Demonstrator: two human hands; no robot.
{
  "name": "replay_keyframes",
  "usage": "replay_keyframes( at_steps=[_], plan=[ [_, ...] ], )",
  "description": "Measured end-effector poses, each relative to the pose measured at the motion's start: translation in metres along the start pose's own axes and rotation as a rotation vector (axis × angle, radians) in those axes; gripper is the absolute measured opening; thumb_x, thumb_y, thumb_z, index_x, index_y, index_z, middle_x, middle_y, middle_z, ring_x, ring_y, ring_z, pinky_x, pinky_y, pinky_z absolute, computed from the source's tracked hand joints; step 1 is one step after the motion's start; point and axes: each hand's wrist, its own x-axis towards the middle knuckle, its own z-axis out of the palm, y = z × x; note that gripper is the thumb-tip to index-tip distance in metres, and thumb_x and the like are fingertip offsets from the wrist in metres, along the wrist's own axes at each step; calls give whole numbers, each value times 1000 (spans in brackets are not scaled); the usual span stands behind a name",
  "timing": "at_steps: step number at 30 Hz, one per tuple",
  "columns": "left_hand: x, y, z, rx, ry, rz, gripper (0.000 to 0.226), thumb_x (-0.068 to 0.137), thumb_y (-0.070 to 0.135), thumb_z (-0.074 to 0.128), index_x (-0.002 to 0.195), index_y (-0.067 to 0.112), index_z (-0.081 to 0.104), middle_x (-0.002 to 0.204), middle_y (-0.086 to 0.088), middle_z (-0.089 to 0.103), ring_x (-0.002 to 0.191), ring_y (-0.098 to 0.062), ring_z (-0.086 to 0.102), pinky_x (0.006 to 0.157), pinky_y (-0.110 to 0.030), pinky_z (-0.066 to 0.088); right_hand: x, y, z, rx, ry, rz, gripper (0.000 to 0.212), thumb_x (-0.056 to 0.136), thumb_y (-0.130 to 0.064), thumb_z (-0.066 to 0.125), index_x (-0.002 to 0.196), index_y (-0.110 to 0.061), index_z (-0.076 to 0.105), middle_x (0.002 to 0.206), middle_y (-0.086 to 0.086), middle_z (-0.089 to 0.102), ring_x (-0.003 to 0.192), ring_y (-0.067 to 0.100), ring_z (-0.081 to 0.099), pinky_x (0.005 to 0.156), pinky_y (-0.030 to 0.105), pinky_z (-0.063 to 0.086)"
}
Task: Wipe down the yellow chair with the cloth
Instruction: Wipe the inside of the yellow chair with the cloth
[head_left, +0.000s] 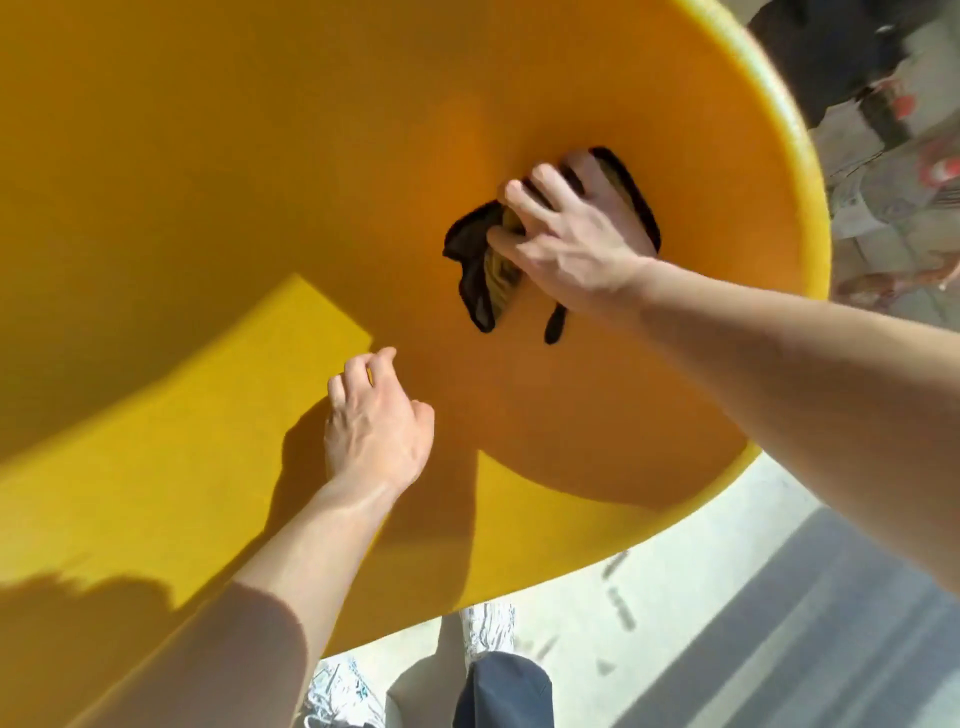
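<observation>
We press the dark cloth against the inner curve of the yellow chair with our right hand, fingers spread and gripping it. Our left hand rests loosely curled on the chair, holding nothing.

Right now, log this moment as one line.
task: wiping | right hand: pressing dark crumpled cloth on glossy yellow plastic chair | left hand: bare, resting on chair | contact: inside shell

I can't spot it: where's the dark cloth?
The crumpled dark cloth lies pressed under the right hand, right of centre, against the big yellow plastic chair.
</observation>
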Motion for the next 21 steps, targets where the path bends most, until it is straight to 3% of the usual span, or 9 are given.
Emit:
replay_keyframes(
  at_steps=[3,5,8,11,13,15,18,21],
  plan=[
    [2,21,-8,-11,34,17,64,93,27,56,150,15,30,152,-10,33,136,-31,31,103,-42,39,26,37,-36,6,29,259,43,92,-17,38,129,-18,59,146,16,43,130,29,21,111,53,14],
    [0,34,-8,-19,42,33,62,93,26,55,149,15,31,151,-9,33,135,-31,32,101,-41,40,9,36,-47,5,-9,312,40,94,-18,40,129,-17,60,145,16,41,129,31,23,108,50,16],
    [-9,50,-1,-7,29,100,61,92,25,54,149,18,32,149,-6,35,133,-30,34,97,-39,41,-61,-6,-45,-2,-174,269,38,94,-22,35,118,-16,64,134,15,43,119,37,29,98,53,27],
    [-24,56,11,-5,-4,117,59,93,26,55,148,19,34,148,-6,36,133,-29,34,99,-39,41,-133,-82,-53,234,-388,307,40,92,-23,32,115,-19,64,121,10,48,110,35,39,89,50,35],
    [-34,56,17,-1,-36,113,59,93,27,56,147,18,35,148,-7,37,132,-30,35,100,-40,39,-158,-126,-63,367,-560,189,31,93,-23,39,111,-20,65,113,9,49,103,34,38,84,49,34],
    [-43,55,19,13,-53,107,59,93,29,57,147,19,34,148,-7,37,132,-29,35,100,-39,40,-161,-138,-66,419,-664,59,26,98,-27,46,114,-19,65,119,9,49,106,34,38,85,50,34],
    [-50,51,12,20,-50,76,59,94,30,57,148,20,34,150,-7,35,134,-29,35,100,-39,41,-133,-87,-63,234,-590,-13,30,103,-29,43,116,-20,68,134,12,48,116,34,39,92,49,33],
    [-51,53,-1,11,-38,45,60,95,30,57,149,19,32,152,-8,33,135,-28,34,99,-40,43,-92,-2,-74,-105,-321,29,31,100,-30,44,115,-22,70,147,16,41,125,38,36,100,52,29]
  ],
)
